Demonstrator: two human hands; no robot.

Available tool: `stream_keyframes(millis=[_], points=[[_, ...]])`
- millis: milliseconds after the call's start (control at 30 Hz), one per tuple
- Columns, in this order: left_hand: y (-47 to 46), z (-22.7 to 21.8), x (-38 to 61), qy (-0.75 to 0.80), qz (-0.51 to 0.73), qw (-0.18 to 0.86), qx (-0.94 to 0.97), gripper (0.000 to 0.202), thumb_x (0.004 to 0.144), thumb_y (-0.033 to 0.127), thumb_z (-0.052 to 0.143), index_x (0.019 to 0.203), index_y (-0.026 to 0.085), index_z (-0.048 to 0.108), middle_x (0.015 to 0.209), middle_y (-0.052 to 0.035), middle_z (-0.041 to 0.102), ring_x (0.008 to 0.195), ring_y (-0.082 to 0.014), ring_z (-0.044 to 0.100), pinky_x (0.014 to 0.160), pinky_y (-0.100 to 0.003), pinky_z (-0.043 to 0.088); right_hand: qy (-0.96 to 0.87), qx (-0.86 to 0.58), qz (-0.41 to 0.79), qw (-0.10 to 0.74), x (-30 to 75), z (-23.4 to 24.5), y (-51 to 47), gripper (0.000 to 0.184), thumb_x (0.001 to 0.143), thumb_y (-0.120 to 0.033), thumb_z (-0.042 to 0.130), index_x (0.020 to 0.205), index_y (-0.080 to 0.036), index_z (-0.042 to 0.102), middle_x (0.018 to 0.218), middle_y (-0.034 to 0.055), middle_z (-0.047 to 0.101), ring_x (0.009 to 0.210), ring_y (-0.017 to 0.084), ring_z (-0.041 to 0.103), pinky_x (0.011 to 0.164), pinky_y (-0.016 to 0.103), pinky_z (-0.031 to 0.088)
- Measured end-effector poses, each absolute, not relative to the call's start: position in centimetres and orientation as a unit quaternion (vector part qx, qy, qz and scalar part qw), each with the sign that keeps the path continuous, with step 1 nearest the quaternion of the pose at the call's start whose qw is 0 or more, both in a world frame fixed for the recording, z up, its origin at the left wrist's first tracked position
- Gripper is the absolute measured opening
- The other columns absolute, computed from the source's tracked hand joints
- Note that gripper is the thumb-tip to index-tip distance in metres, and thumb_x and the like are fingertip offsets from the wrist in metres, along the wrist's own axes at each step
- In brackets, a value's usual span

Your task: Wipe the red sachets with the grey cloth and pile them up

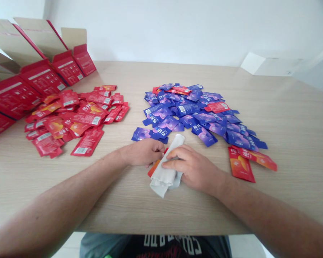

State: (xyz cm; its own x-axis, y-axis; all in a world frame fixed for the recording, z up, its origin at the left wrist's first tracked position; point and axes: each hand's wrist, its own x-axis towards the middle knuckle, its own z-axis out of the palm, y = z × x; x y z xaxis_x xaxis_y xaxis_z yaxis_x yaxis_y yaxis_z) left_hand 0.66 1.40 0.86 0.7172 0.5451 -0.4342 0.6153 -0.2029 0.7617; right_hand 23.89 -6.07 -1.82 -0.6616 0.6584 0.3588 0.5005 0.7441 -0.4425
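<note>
While a folded white cloth [163,171] lies near the middle of the near edge of the pale wood-grain table [56,200], both hands are on it, its far end tilted up.

Left hand [144,152]: fingers curled together, against the cloth's far left side. Cannot tell if it's pinching.
Right hand [192,169]: fingers together, laid across the cloth and clamping it to the table.

Orange-red foil sachet [154,168] pokes out under the cloth's left side. Pale grey-blue layer [178,180] shows under its right side, material unclear.

Just beyond, toward the far edge: large heap of glossy blue-purple foil sachets [190,114], its nearest pieces almost touching the cloth. Two loose red-orange foil sachets [240,164] lie at the heap's near right side. Well left, a heap of red foil sachets [72,118] sits by the left edge, just beside a row of open red-and-tan cardboard cartons [40,77] at the far left corner.
</note>
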Motion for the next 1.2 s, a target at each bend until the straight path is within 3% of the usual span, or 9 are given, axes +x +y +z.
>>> stream_keyframes(millis=[467, 667, 833, 1000, 1200], points=[[1.3, 0.9, 0.8, 0.384, -0.034, 0.497, 0.777, 0.017, 0.093, 0.033, 0.050, 0.089, 0.021, 0.062, 0.066, 0.0043, 0.060, 0.053, -0.0111, 0.057, 0.049, -0.021, 0.041, -0.884, -0.378, 0.133, 0.241, 24.3, -1.5, -5.8, 0.046, 0.088, 0.000, 0.059, 0.128, -0.020, 0.070, 0.127, 0.0108, 0.068, 0.119, 0.026, 0.060, 0.106, 0.048, 0.050], [1.3, 0.9, 0.9, 0.401, -0.042, 0.507, 0.762, 0.015, 0.092, 0.032, 0.053, 0.089, 0.020, 0.061, 0.064, 0.0034, 0.064, 0.053, -0.0114, 0.060, 0.051, -0.021, 0.045, -0.914, -0.299, 0.144, 0.236, 22.7, -1.1, -7.5, 0.030, 0.099, -0.016, 0.060, 0.126, -0.021, 0.071, 0.122, 0.0089, 0.068, 0.117, 0.025, 0.057, 0.104, 0.043, 0.050], [1.3, 1.0, 1.1, 0.410, -0.029, 0.502, 0.761, 0.016, 0.092, 0.032, 0.052, 0.090, 0.020, 0.063, 0.065, 0.0031, 0.064, 0.053, -0.0123, 0.061, 0.048, -0.021, 0.046, -0.893, -0.354, 0.133, 0.244, 22.0, -1.1, -7.9, 0.036, 0.095, -0.012, 0.064, 0.129, -0.021, 0.070, 0.120, 0.0097, 0.067, 0.115, 0.027, 0.055, 0.104, 0.045, 0.049], [1.1, 1.1, 1.2, 0.400, -0.032, 0.514, 0.758, 0.019, 0.094, 0.034, 0.050, 0.090, 0.020, 0.063, 0.066, 0.0027, 0.065, 0.054, -0.0128, 0.062, 0.050, -0.022, 0.048, -0.919, -0.289, 0.130, 0.235, 21.2, -1.2, -8.5, 0.027, 0.103, -0.024, 0.058, 0.126, -0.024, 0.071, 0.121, 0.0075, 0.067, 0.114, 0.025, 0.055, 0.103, 0.044, 0.049], [1.2, 1.0, 1.1, 0.407, -0.028, 0.493, 0.769, 0.018, 0.094, 0.032, 0.052, 0.086, 0.020, 0.062, 0.064, 0.0032, 0.064, 0.051, -0.0117, 0.062, 0.047, -0.020, 0.046, -0.895, -0.349, 0.130, 0.244, 22.2, -1.2, -8.0, 0.034, 0.096, -0.012, 0.063, 0.127, -0.021, 0.072, 0.117, 0.0092, 0.067, 0.113, 0.027, 0.055, 0.102, 0.045, 0.050]])
